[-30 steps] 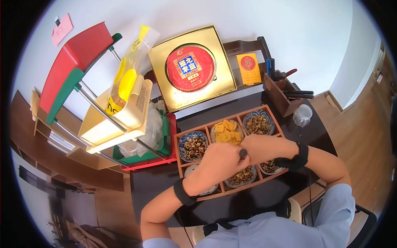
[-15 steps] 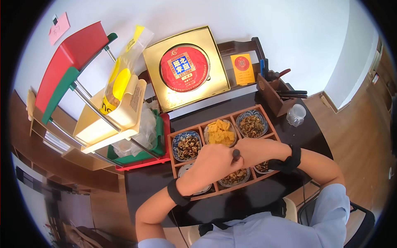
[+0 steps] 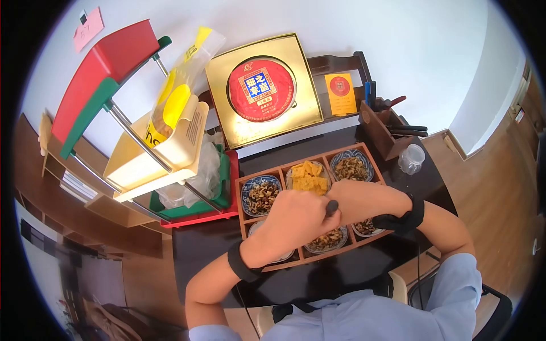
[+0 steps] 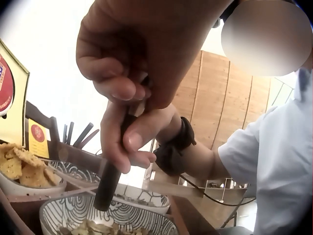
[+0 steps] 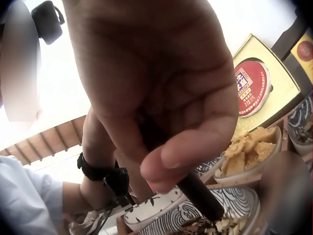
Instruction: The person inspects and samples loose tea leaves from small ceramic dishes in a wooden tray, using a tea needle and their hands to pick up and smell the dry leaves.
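Observation:
Both hands meet low over a wooden divided tray (image 3: 302, 261). My left hand (image 3: 297, 219) curls its fingers round the upper part of a black, round-ended rod (image 4: 106, 188), which slants downward. Just below, the thumb and fingers of my right hand (image 3: 369, 202) pinch the same rod. Its lower end hangs over a patterned bowl (image 4: 51, 215) of brown and pale chopped bits. Behind the hands, a bowl of yellow crisp pieces (image 3: 309, 177) sits in the back middle compartment. Other bowls of dark bits (image 3: 263, 198) fill compartments beside it; the hands partly hide the front row.
A gold box (image 3: 307, 111) with a red disc leans at the back, beside an orange card (image 3: 342, 105). At the back right stand a wooden pen holder (image 3: 378, 133) and a clear jar (image 3: 411, 159). A tiered rack with a cream bin (image 3: 187, 139) rises on the left.
The head view shifts slightly from frame to frame. Both hands stay together on the rod over the tray.

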The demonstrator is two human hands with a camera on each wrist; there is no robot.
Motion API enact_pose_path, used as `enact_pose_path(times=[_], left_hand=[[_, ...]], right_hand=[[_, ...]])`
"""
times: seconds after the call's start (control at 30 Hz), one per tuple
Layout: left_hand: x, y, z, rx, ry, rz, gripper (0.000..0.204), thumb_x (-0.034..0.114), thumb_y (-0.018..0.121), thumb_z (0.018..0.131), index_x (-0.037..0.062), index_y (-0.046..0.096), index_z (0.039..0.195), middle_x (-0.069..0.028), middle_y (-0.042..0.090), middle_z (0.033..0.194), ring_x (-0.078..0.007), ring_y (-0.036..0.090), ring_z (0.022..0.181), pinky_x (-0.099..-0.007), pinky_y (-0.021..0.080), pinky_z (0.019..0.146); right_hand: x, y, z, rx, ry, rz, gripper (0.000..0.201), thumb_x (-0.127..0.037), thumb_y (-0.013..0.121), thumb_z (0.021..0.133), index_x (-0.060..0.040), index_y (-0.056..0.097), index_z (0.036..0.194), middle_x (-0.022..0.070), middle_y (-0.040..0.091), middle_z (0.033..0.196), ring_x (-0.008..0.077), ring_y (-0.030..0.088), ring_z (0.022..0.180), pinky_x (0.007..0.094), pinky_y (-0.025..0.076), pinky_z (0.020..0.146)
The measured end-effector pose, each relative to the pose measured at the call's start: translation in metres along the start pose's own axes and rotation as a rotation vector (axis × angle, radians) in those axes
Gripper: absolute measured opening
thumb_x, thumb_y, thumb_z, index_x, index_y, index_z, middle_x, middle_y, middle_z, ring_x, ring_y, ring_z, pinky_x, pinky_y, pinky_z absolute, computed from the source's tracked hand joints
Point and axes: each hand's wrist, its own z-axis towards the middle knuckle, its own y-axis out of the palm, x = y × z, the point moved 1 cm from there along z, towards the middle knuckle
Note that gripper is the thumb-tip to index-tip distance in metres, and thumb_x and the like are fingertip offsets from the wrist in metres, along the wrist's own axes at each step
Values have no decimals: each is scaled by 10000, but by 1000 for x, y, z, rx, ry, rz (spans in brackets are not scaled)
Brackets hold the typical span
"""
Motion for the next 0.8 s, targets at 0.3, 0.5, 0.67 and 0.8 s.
enact_pose_path(times=[0.3,0.5,0.67,0.8], left_hand=[[-10,9,1,-16,-26,18,290,266,647,736,34,620,564,-149,517,487,-316,565,483,-371,468,475],[-19,26,-5,-46,-85,43,289,264,646,729,30,621,560,-155,514,480,-319,562,470,-371,470,473],[-13,13,-4,-28,-61,28,295,268,640,733,30,623,561,-149,515,476,-317,563,470,-364,471,471],[-8,10,-8,-72,-63,45,281,264,643,734,32,637,575,-145,522,482,-313,565,473,-366,472,474]], right_hand=[[1,2,3,98,-18,38,226,-192,595,750,30,596,706,155,583,558,307,618,582,373,484,575],[21,29,17,-74,162,277,213,-174,594,755,28,588,687,124,577,531,236,628,518,319,486,515],[7,12,12,-31,69,117,218,-176,586,772,24,592,684,105,580,524,213,628,504,309,492,500],[8,21,11,-48,98,207,202,-153,587,758,33,593,680,113,583,533,209,631,510,310,494,505]])
